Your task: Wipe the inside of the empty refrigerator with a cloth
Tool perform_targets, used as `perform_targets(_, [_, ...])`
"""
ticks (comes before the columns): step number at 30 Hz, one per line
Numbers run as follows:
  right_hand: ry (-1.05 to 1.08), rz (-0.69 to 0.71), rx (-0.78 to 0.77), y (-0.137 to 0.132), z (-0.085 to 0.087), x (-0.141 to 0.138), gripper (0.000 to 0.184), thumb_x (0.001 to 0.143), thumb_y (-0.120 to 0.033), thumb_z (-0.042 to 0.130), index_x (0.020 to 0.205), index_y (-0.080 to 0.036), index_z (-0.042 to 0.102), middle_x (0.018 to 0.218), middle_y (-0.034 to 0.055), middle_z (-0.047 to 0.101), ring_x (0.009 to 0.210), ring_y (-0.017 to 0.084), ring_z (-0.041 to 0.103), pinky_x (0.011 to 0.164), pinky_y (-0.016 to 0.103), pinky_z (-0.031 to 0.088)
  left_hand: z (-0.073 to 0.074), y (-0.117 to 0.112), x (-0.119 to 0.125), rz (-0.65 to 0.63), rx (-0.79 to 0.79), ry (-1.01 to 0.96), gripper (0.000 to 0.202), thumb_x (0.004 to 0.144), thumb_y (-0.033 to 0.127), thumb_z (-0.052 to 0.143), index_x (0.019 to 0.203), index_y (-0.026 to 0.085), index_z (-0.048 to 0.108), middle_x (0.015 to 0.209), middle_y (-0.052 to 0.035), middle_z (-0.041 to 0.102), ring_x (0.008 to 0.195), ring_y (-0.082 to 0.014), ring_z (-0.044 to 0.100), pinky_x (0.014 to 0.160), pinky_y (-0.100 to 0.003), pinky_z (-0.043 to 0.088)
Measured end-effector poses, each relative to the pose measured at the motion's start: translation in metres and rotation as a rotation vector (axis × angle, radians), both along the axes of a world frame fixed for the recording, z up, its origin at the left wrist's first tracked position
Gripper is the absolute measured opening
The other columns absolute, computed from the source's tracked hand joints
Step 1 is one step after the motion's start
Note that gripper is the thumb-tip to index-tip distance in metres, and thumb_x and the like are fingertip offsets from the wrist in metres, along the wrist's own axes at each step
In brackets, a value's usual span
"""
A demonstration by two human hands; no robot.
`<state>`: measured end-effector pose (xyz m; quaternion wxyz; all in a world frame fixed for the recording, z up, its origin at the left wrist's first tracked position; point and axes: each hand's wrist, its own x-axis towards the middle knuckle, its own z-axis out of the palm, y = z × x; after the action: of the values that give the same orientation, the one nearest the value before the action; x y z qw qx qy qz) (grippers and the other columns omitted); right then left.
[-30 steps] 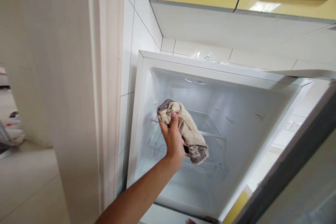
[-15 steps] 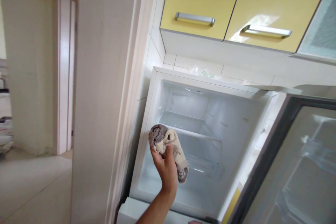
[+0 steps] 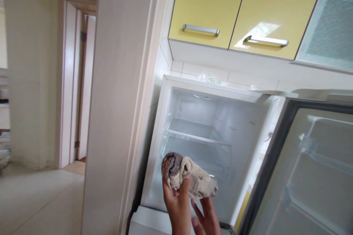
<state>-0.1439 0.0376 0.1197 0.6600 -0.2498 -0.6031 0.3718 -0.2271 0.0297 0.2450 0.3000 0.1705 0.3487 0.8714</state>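
Note:
A rolled-up cloth (image 3: 197, 181), beige with a grey-brown end, is held up in front of the open refrigerator (image 3: 162, 117). My left hand (image 3: 178, 203) grips it near its left end, thumb in front and fingers round the side. From below comes my right hand (image 3: 205, 216), fingers apart and fingertips at the underside of the cloth's right end. Whether those tips press on the cloth I cannot tell. Behind the cloth, a glass shelf (image 3: 197, 134) crosses the refrigerator's interior.
The refrigerator door (image 3: 317, 183) stands swung out on the right, with clear door racks. Yellow wall cabinets (image 3: 209, 0) hang above. A plastic bag (image 3: 212, 80) lies on the refrigerator's top. A pale door frame (image 3: 121, 99) rises close on the left.
My left hand and the cloth have moved down and slightly right in view. My right hand has come up from the bottom edge to the cloth's right end. The view has shifted slightly.

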Motion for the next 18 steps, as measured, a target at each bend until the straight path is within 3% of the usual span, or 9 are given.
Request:
perform_targets(3, [-0.041, -0.036, 0.041, -0.003, 0.013, -0.001, 0.074, 0.101, -0.037, 0.053, 0.164, -0.035, 0.014, 0.169, 0.0052, 0.025, 0.156, 0.027, 0.023, 0.117, 0.051, 0.044, -0.010, -0.006, -0.002, -0.021, -0.014, -0.022, 0.075, 0.072, 0.041, 0.084, 0.140, 0.030, 0.054, 0.130, -0.0104, 0.071, 0.124, -0.0291, 0.067, 0.101, -0.039, 0.058])
perform_targets(6, [-0.025, -0.062, 0.035, -0.015, 0.037, -0.008, 0.076, 0.101, -0.037, 0.055, 0.164, -0.039, 0.011, 0.172, 0.0003, 0.013, 0.157, 0.023, 0.017, 0.121, 0.047, 0.037, -0.014, -0.015, -0.003, -0.078, -0.013, -0.003, 0.073, 0.068, 0.041, 0.085, 0.135, 0.026, 0.059, 0.122, -0.0109, 0.074, 0.116, -0.0287, 0.071, 0.097, -0.038, 0.060])
perform_targets(12, [0.075, 0.034, -0.076, -0.037, 0.080, -0.027, 0.106, 0.088, -0.046, 0.074, 0.165, -0.031, 0.003, 0.170, 0.0108, 0.022, 0.154, 0.023, 0.030, 0.121, 0.040, 0.036, 0.007, -0.043, -0.019, -0.237, -0.031, 0.109, 0.059, 0.063, 0.034, 0.081, 0.119, 0.021, 0.069, 0.116, -0.0113, 0.077, 0.112, -0.0290, 0.073, 0.097, -0.038, 0.058])
perform_targets(18, [-0.033, -0.128, -0.094, -0.037, 0.093, -0.024, 0.112, 0.080, -0.048, 0.081, 0.166, -0.030, 0.011, 0.171, 0.0063, 0.019, 0.154, 0.026, 0.030, 0.122, 0.039, 0.035, 0.020, -0.065, -0.036, -0.427, -0.079, 0.122, 0.043, 0.057, 0.028, 0.081, 0.099, 0.023, 0.077, 0.105, -0.0096, 0.080, 0.101, -0.0315, 0.074, 0.092, -0.039, 0.059])
